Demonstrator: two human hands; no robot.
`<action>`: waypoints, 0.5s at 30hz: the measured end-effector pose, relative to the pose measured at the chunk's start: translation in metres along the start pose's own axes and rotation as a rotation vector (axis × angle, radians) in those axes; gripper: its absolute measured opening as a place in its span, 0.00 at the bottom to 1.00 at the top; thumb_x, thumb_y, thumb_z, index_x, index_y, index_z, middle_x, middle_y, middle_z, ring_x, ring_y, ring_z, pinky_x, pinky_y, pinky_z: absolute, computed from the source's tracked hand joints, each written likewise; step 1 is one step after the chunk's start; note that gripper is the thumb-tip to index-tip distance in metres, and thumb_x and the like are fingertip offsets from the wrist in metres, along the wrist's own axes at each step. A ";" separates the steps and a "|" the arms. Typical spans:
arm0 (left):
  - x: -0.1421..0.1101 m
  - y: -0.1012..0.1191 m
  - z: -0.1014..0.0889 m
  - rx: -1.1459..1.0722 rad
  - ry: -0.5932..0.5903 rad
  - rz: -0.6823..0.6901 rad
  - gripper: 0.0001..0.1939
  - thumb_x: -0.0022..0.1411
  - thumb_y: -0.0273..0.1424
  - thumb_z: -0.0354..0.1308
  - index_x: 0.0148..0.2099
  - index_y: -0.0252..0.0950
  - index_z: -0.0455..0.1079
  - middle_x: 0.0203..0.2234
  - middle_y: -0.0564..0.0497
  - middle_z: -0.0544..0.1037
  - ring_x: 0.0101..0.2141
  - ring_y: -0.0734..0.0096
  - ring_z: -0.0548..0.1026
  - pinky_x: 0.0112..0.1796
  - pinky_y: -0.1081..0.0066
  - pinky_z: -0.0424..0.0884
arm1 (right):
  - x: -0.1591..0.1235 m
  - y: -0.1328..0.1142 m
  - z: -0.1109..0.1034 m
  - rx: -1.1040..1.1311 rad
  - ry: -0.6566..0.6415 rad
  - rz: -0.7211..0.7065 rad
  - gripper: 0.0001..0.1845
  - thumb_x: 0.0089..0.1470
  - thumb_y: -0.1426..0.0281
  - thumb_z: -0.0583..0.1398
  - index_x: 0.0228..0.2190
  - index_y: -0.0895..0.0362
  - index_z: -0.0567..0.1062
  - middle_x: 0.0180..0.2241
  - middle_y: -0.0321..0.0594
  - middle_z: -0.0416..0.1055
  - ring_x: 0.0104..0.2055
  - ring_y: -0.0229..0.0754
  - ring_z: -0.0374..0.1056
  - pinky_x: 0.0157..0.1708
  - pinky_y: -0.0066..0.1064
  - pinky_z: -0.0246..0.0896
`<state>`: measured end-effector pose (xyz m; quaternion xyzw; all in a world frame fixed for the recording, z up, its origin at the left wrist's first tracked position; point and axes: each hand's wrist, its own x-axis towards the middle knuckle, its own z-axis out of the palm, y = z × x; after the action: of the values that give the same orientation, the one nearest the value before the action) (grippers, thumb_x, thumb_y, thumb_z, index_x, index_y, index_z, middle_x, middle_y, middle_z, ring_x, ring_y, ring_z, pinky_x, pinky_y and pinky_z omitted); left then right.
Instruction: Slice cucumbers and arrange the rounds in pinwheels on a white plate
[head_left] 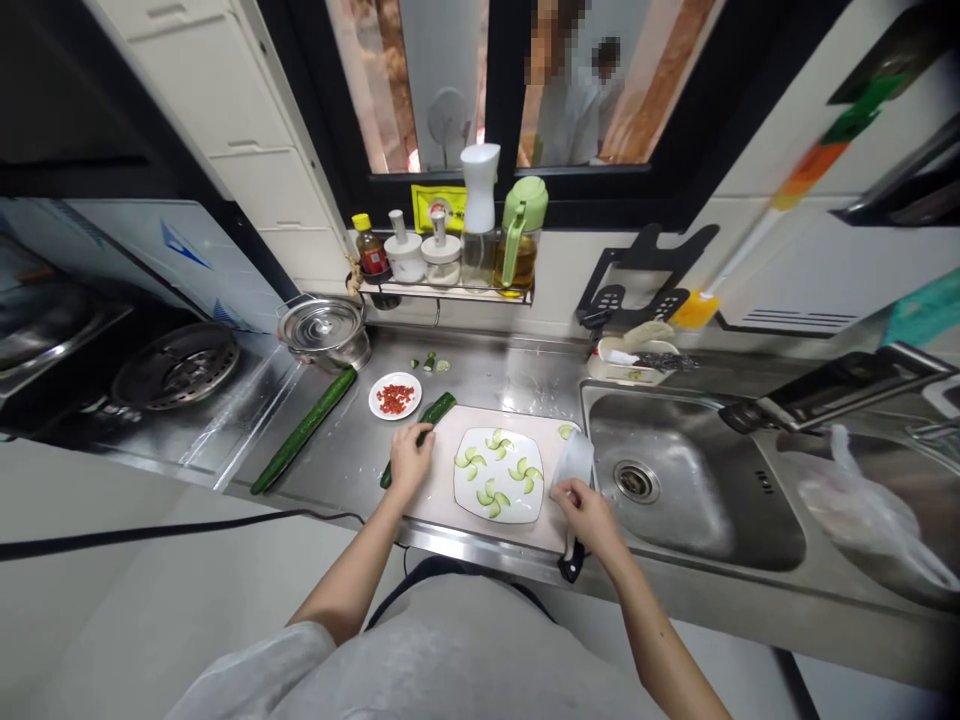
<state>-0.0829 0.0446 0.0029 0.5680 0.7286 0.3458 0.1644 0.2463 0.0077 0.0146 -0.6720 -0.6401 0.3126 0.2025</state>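
My left hand (411,462) is closed over the middle of a short dark green cucumber (441,408) at the left edge of the pale cutting board (442,490). On the board stands a white plate (517,513) with several pinwheels of light green cucumber slices (493,497). My right hand (587,513) has its fingers pinched together over the blade of a kitchen knife (574,458); what they hold, if anything, is too small to make out. The knife lies at the board's right side, its black handle towards me. A cucumber slice (565,431) shows beyond the blade.
A small plate of chopped red pepper (396,397), cucumber scraps (429,362) and a long cucumber (304,432) lie on the steel counter. Left is a lidded pot (326,330) beside the stove. The sink (690,490) is right, under a seasoning shelf's (442,291) right-hand wall.
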 end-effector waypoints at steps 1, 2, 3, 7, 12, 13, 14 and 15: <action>0.012 -0.006 0.000 -0.067 0.062 -0.063 0.12 0.59 0.35 0.54 0.43 0.39 0.73 0.41 0.47 0.76 0.43 0.64 0.72 0.46 0.64 0.66 | 0.000 -0.001 0.001 0.004 -0.007 0.003 0.16 0.49 0.56 0.52 0.26 0.53 0.72 0.17 0.35 0.65 0.22 0.41 0.62 0.25 0.29 0.51; 0.024 -0.011 0.000 -0.138 0.152 -0.178 0.12 0.60 0.35 0.53 0.44 0.38 0.72 0.40 0.47 0.76 0.40 0.67 0.73 0.43 0.67 0.68 | 0.001 -0.002 0.001 0.009 -0.013 0.006 0.16 0.49 0.56 0.52 0.26 0.53 0.72 0.17 0.34 0.64 0.22 0.41 0.62 0.25 0.29 0.51; 0.037 -0.017 0.000 -0.194 0.232 -0.325 0.14 0.61 0.34 0.51 0.46 0.36 0.71 0.38 0.47 0.76 0.36 0.70 0.73 0.39 0.69 0.69 | 0.001 -0.003 0.001 0.014 -0.018 0.009 0.16 0.49 0.56 0.52 0.25 0.53 0.72 0.17 0.34 0.64 0.22 0.41 0.62 0.25 0.29 0.51; 0.085 -0.035 -0.002 -0.163 0.295 -0.546 0.17 0.64 0.31 0.43 0.50 0.31 0.67 0.33 0.46 0.75 0.28 0.71 0.73 0.30 0.71 0.68 | 0.001 -0.005 0.003 0.030 -0.031 -0.001 0.17 0.49 0.55 0.51 0.25 0.53 0.72 0.16 0.34 0.63 0.21 0.41 0.61 0.25 0.30 0.52; 0.112 -0.058 -0.013 -0.028 0.206 -0.474 0.14 0.60 0.31 0.50 0.46 0.34 0.70 0.33 0.47 0.76 0.33 0.68 0.73 0.36 0.69 0.68 | 0.002 0.003 0.001 0.042 -0.026 -0.003 0.19 0.49 0.53 0.51 0.28 0.53 0.73 0.17 0.35 0.64 0.22 0.42 0.61 0.25 0.31 0.53; 0.115 -0.061 -0.016 -0.001 0.159 -0.438 0.12 0.58 0.30 0.53 0.43 0.36 0.72 0.34 0.47 0.77 0.34 0.68 0.73 0.38 0.68 0.68 | 0.002 0.005 0.000 0.043 -0.017 0.000 0.19 0.49 0.53 0.52 0.28 0.53 0.73 0.16 0.35 0.63 0.21 0.42 0.61 0.25 0.31 0.53; 0.117 -0.065 -0.019 0.017 0.113 -0.402 0.10 0.55 0.29 0.56 0.40 0.37 0.73 0.34 0.48 0.77 0.36 0.67 0.73 0.40 0.68 0.67 | 0.002 0.007 -0.001 0.044 -0.009 0.004 0.20 0.49 0.52 0.52 0.28 0.53 0.74 0.16 0.35 0.63 0.21 0.42 0.61 0.25 0.31 0.53; 0.119 -0.067 -0.021 0.057 0.051 -0.355 0.08 0.54 0.28 0.57 0.38 0.38 0.74 0.35 0.49 0.77 0.38 0.67 0.73 0.42 0.69 0.66 | 0.002 0.009 -0.002 0.044 0.000 0.009 0.20 0.49 0.52 0.52 0.28 0.53 0.74 0.16 0.35 0.63 0.21 0.42 0.61 0.24 0.31 0.54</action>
<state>-0.1798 0.1420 -0.0107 0.4259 0.8309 0.3048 0.1880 0.2544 0.0088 0.0096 -0.6702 -0.6300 0.3275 0.2159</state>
